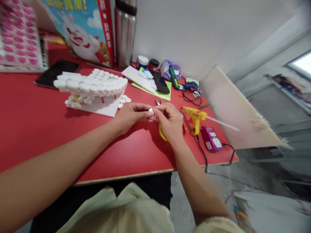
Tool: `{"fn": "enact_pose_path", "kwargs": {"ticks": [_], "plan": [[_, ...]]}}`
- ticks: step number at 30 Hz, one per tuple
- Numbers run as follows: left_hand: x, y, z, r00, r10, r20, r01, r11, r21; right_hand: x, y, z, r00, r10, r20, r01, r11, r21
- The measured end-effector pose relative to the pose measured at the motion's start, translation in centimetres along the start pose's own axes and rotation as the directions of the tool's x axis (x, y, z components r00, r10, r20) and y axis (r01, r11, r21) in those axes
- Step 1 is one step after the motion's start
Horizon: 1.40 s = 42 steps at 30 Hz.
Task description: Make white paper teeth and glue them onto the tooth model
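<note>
A small white rounded piece [151,110] is pinched between the fingertips of both hands, just above the table. My left hand [131,117] is closed on its left side, thumb on top. From the right, my right hand [170,122] grips it between thumb and forefinger. Under the right hand lie scissors [160,133], their blade tips and part of the handles showing. Left of the hands stands a model [91,84] covered in white oval pieces, on a white board [107,110]. Several loose white pieces [124,99] lie at the board's right edge.
A yellow glue gun [194,118] with its cord stands right of my right hand, beside a purple box [211,139]. Behind are a green-handled tool [174,78], jars [142,61], a steel bottle [125,35] and a phone [58,72]. The red table's front edge [126,177] is close.
</note>
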<state>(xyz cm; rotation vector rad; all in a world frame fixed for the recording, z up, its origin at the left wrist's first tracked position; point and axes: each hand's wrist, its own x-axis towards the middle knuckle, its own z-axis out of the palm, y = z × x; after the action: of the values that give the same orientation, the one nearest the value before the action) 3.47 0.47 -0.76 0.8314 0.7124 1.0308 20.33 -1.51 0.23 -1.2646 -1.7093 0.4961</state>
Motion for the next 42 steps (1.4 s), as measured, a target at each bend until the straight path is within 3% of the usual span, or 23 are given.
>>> {"fn": "enact_pose_path", "kwargs": {"ticks": [2,4,8,11,14,16,19,23,29,42], "plan": [[0.0,-0.1,0.1,1.000,-0.013,-0.005,0.013,1.000,-0.021,-0.3,0.2,0.1,0.998,-0.059,0.008,0.060,0.992,-0.112],[0.0,-0.2,0.2,1.000,-0.015,-0.008,0.015,1.000,-0.017,-0.5,0.3,-0.1,0.999,-0.048,-0.015,0.045,0.989,-0.139],[-0.1,-0.1,-0.1,0.998,0.032,-0.058,-0.027,0.997,0.076,-0.2,1.1,-0.7,0.979,0.134,-0.153,-0.128,0.991,0.048],[-0.1,0.2,-0.4,0.989,0.130,-0.072,-0.109,0.965,0.239,0.2,1.6,-1.1,0.963,0.210,-0.167,-0.207,0.978,0.039],[0.0,0.4,-0.6,0.956,0.292,-0.037,-0.250,0.870,0.424,0.4,1.6,-1.0,0.979,0.190,-0.075,-0.190,0.982,0.014],[0.0,0.4,-0.8,0.922,0.386,0.029,-0.344,0.782,0.520,0.3,1.4,-0.7,0.977,0.213,0.013,-0.213,0.968,0.131],[0.0,0.3,-0.9,0.891,0.437,0.120,-0.420,0.696,0.582,0.2,0.9,-0.2,0.925,0.322,0.204,-0.376,0.854,0.358],[-0.3,0.3,-0.6,0.891,0.421,0.171,-0.437,0.692,0.574,0.1,0.4,0.1,0.849,0.365,0.382,-0.523,0.688,0.504],[-0.3,0.6,-0.3,0.905,0.395,0.155,-0.417,0.758,0.501,0.4,0.3,-0.4,0.803,0.397,0.446,-0.597,0.526,0.606],[0.5,-0.6,-1.0,0.861,0.475,0.183,-0.500,0.720,0.482,0.6,1.0,-0.3,0.764,0.414,0.495,-0.643,0.429,0.635]]}}
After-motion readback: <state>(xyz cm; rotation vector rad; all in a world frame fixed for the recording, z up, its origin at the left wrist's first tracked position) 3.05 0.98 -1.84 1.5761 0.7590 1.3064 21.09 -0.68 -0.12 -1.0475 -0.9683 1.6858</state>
